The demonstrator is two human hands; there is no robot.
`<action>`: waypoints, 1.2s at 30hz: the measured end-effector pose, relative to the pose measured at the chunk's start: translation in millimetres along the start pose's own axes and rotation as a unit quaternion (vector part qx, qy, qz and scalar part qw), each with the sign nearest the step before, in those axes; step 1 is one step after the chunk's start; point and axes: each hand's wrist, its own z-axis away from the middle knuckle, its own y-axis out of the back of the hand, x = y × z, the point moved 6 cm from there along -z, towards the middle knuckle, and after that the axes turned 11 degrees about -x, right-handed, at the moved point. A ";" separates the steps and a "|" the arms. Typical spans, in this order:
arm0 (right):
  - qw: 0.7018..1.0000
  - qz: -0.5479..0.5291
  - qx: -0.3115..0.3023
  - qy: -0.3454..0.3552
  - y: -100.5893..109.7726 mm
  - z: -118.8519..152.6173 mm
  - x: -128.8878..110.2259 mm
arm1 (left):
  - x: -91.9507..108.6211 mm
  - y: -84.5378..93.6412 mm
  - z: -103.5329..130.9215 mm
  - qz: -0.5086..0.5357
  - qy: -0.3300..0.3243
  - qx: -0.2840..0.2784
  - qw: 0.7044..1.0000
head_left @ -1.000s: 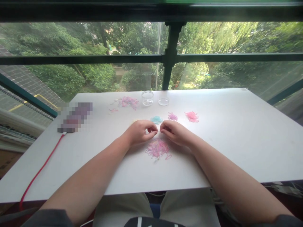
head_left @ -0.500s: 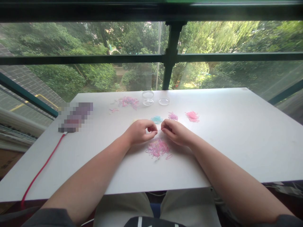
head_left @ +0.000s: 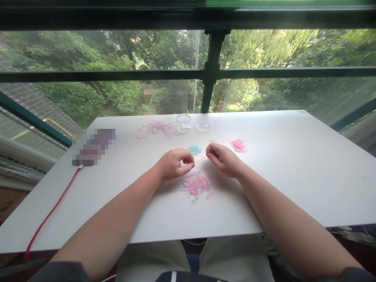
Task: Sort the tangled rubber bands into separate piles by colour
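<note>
Between my two hands a thin, pale rubber band (head_left: 200, 159) is stretched taut above the table. My left hand (head_left: 177, 163) pinches one end between thumb and forefinger. The other end is pinched in my right hand (head_left: 222, 158), a little higher and to the right. Just below them lies a mixed pile of pink and purple rubber bands (head_left: 196, 185). Behind the hands sits a small blue pile (head_left: 194, 149). A purple pile (head_left: 212, 141) is mostly hidden by my right hand, and a pink pile (head_left: 238, 145) lies beyond it.
Farther back on the white table (head_left: 296, 168) are another mixed heap of bands (head_left: 158, 127), a clear round container (head_left: 183, 123) and a clear shallow lid (head_left: 203, 125). At left a blurred-out object (head_left: 95, 147) connects to a red cable (head_left: 54, 207). Windows border the far edge.
My right hand has moved right and slightly away, drawing the rubber band longer and covering most of the purple pile. My left hand has stayed nearly still.
</note>
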 end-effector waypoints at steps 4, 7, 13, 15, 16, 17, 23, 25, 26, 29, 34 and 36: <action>0.999 0.009 -0.035 0.000 -9.8 -0.5 -4.3 | -1.1 -5.1 -0.8 -0.008 0.004 -0.013 1.000; 0.998 0.018 -0.057 0.007 -15.7 -0.7 -8.1 | -2.0 -8.9 -1.4 -0.021 0.011 -0.028 0.999; 0.993 0.083 0.042 -0.068 8.7 0.1 16.2 | -4.9 -7.2 0.0 -0.051 0.034 -0.038 0.997; 0.984 0.109 0.088 -0.110 20.1 2.1 28.9 | -5.7 -6.9 0.4 -0.053 0.039 -0.044 0.997; 0.979 0.120 0.104 -0.126 24.3 3.1 34.1 | -5.9 -7.0 0.6 -0.052 0.040 -0.049 0.997; 0.975 0.128 0.116 -0.137 27.3 3.7 38.2 | -6.1 -7.2 0.8 -0.052 0.041 -0.052 0.996; 0.967 0.140 0.132 -0.167 29.5 2.7 49.3 | -7.4 -8.0 1.5 -0.052 0.046 -0.062 0.996; 0.966 0.138 0.128 -0.178 28.9 2.1 51.6 | -7.9 -8.0 1.2 -0.055 0.048 -0.063 0.995; 0.965 0.137 0.125 -0.185 28.7 2.0 52.7 | -8.0 -7.9 1.1 -0.058 0.049 -0.063 0.995; 0.964 0.129 0.124 -0.196 29.6 2.8 54.7 | -7.6 -6.9 0.8 -0.066 0.050 -0.062 0.995; 0.964 0.109 0.158 -0.184 33.9 5.7 50.4 | -7.5 -5.8 1.2 -0.069 0.056 -0.065 0.994; 0.967 0.085 0.160 -0.177 34.3 6.9 45.9 | -7.9 -6.7 1.2 -0.068 0.057 -0.074 0.993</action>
